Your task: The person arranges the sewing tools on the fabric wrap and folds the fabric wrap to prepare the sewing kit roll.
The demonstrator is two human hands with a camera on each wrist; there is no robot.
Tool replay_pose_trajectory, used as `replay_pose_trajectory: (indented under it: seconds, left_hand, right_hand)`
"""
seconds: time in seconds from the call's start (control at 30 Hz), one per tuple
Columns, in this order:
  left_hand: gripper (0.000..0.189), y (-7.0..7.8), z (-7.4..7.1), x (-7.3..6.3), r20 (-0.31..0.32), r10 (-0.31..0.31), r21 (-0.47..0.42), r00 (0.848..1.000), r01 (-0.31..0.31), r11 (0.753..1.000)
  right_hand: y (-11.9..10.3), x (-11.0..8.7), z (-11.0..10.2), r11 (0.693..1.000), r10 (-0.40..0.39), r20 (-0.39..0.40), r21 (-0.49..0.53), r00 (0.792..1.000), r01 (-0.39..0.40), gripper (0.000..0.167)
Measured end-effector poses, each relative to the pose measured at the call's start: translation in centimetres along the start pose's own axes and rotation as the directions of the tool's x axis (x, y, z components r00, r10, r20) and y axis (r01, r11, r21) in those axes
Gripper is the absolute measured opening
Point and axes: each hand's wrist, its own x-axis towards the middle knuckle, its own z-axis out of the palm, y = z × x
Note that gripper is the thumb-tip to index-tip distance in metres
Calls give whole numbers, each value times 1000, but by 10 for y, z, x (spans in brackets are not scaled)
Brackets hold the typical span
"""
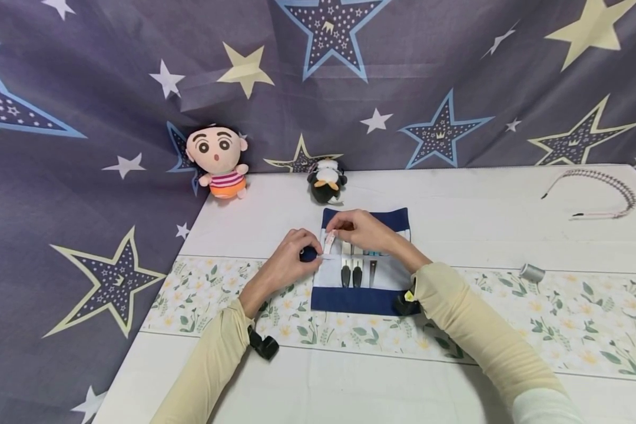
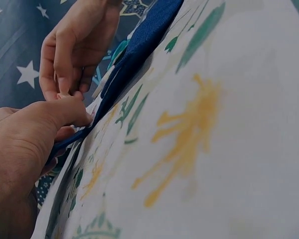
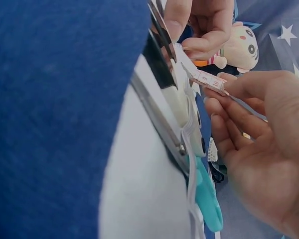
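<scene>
We find the tape strip (image 1: 330, 241) at about ten o'clock from the middle of the blue-and-white cloth case (image 1: 361, 302), lying against its pale inner face. Our right hand (image 1: 361, 229), at twelve o'clock, pinches the printed strip between thumb and fingertips. Our left hand (image 1: 292, 258), at nine o'clock, has thumb and fingers closed over the case's blue edge, close to the strip's other end; we cannot tell whether it also grips the strip.

We judge the step in hand to be settling the strip into its place among the tools. The next move seems to call for steadying that edge on the left while the right fingertips guide the strip down flat.

Around the case's middle stand two dark-handled tools (image 1: 351, 275), with a slim brown tool (image 1: 373, 273) toward four o'clock and turquoise-handled scissors (image 3: 207, 196) beside them. Farther out, we have the penguin toy (image 1: 327, 181) at eleven, the doll (image 1: 224, 159) at ten, the thread spool (image 1: 532, 272) at three and the headband (image 1: 626, 191) between two and three.
</scene>
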Motion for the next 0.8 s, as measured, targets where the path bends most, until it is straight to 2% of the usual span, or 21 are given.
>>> replay_pose_trajectory:
  seconds: [0.3, 0.53, 0.8]
  left_hand:
    - [7, 0, 0, -1, -5, -18, 3, 1000, 18, 1000]
    - [10, -1, 1, -2, -4, -54, 10, 999, 54, 999]
    - [9, -2, 0, -2, 0, -59, 0, 998, 59, 998]
  right_hand:
    - [2, 3, 1, 999, 49, 23, -5, 999, -49, 21]
    - [7, 6, 6, 994, 43, -11, -99, 999, -43, 20]
    - [7, 9, 11, 983, 57, -51, -173, 997, -65, 14]
